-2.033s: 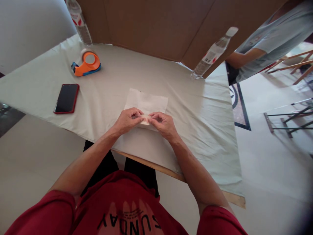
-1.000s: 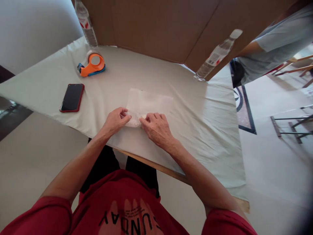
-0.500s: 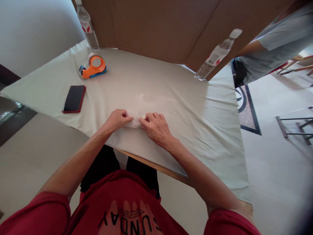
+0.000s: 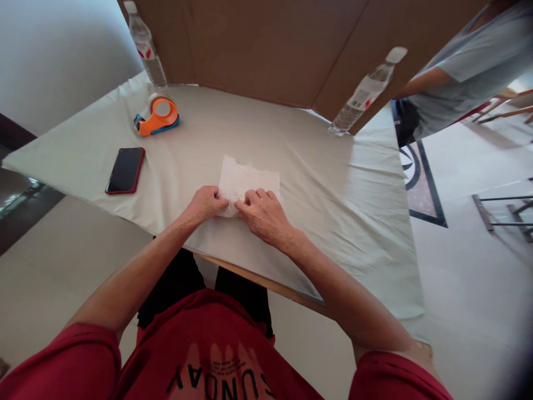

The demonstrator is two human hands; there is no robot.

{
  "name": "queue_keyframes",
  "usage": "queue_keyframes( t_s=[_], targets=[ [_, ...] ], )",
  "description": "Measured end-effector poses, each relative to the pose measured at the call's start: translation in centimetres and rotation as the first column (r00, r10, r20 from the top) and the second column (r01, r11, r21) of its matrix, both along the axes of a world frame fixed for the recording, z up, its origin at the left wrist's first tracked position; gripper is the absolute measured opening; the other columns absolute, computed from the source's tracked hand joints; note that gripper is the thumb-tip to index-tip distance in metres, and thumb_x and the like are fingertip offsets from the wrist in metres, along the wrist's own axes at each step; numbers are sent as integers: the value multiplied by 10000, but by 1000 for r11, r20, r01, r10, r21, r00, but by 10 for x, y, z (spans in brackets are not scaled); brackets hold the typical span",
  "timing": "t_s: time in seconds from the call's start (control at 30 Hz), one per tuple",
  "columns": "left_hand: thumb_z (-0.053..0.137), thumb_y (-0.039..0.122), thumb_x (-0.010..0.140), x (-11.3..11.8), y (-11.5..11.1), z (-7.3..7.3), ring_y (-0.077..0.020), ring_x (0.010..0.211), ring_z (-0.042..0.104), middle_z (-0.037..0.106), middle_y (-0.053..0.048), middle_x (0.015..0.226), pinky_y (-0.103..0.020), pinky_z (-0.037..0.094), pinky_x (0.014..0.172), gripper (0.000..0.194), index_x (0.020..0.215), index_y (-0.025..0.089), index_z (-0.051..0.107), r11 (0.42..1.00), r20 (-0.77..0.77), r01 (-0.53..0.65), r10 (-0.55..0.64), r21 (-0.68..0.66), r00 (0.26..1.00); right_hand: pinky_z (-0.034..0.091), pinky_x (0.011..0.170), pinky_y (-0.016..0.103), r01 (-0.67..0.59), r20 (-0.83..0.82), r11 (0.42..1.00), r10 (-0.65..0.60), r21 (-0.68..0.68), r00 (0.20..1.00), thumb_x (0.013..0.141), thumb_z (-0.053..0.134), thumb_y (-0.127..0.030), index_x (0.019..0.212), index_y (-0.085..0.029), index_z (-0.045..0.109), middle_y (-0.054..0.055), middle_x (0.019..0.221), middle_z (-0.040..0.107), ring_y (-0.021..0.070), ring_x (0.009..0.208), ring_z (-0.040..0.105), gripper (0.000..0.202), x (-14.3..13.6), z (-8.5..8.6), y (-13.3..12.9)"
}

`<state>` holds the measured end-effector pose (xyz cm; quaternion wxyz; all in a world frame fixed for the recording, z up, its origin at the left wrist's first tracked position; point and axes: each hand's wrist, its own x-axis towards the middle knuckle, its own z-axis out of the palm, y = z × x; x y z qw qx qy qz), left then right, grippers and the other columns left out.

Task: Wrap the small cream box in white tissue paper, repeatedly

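Observation:
A thin white sheet point(image 4: 250, 176), crinkled like bubble wrap or soft paper, lies on the cloth-covered table in front of me. Its far part spreads flat, with an uneven far edge; the near part is bunched between my hands. My left hand point(image 4: 207, 203) pinches the bunched part at its left end, thumb against curled fingers. On the other side my right hand point(image 4: 264, 215) pinches it with thumb and forefinger, the other fingers curled over the sheet. Whether anything is wrapped inside, I cannot tell.
An orange and blue tape dispenser point(image 4: 160, 115) and a red-cased phone point(image 4: 125, 170) lie to the left. Two water bottles, a left one point(image 4: 147, 53) and a right one point(image 4: 364, 95), stand by the brown cardboard panel point(image 4: 266, 50). A person in grey point(image 4: 478, 72) is beyond it.
The white sheet now spreads flat beyond my hands, where only a small translucent bunch showed between them before. Both hands stay nearly in place, still pinching.

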<state>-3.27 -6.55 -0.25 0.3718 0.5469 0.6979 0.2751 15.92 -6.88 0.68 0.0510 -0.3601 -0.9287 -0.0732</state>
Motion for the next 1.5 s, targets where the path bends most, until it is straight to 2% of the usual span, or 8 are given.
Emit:
queue_keyframes(
  t_s=[0.13,0.27,0.67,0.9,1.1,1.2,1.3,1.5],
  targets=[
    [625,169,665,9,3,-5,-141,590,565,579,10,643,-269,486,518,92,700,196,544,985,398,-83,137,-151,907,214,718,387,-7,34,999,9,-51,999,986,478,-168,1015,-201,715,139,1005,643,259,887,462,241,-4,5,5],
    [653,163,669,12,7,-7,-145,605,604,603,1,685,-293,529,539,144,742,197,534,967,594,-60,200,-246,779,219,718,379,-11,32,996,14,-94,999,1005,491,-224,1040,-212,726,133,1017,655,256,906,491,238,-6,7,9],
    [635,191,651,20,5,3,-102,499,509,481,37,575,-244,441,463,125,630,187,511,983,657,-30,142,-179,740,278,773,356,71,4,972,-71,-225,997,982,556,-196,1147,-123,640,128,1022,761,257,944,659,200,-2,34,5],
    [629,176,644,19,4,3,-92,488,489,474,51,547,-229,436,463,117,611,181,517,979,651,-82,186,-187,736,282,755,351,62,-9,968,-66,-241,998,984,535,-191,1085,-175,699,109,1005,744,233,910,619,193,-4,28,11],
    [579,170,652,21,3,14,-116,549,572,590,-6,601,-253,510,538,66,660,140,637,987,679,75,41,-141,733,342,787,364,3,-138,957,-45,-290,989,992,537,-236,1072,-239,764,95,1039,713,228,920,587,240,8,22,14],
    [551,121,620,21,0,19,-119,587,611,659,-25,702,-278,548,621,220,787,115,694,984,624,111,0,-139,781,410,852,379,5,-345,966,-97,-259,934,971,550,-249,1080,-230,757,100,1081,710,239,982,615,234,32,14,9],
    [575,143,684,23,-4,19,-112,580,582,644,-5,670,-263,514,622,227,854,124,723,984,425,170,-131,-55,896,485,849,379,176,-540,940,-315,-293,781,928,579,-296,1125,-189,714,119,1106,705,235,947,649,261,62,-1,-3],
    [590,238,818,29,-10,1,-143,704,564,644,-36,819,-295,495,715,191,903,170,748,883,-167,349,-310,314,936,534,813,420,404,-336,675,-690,-617,642,802,675,-550,1367,-132,555,152,1140,709,234,771,670,713,80,-21,-15]
  ],
)
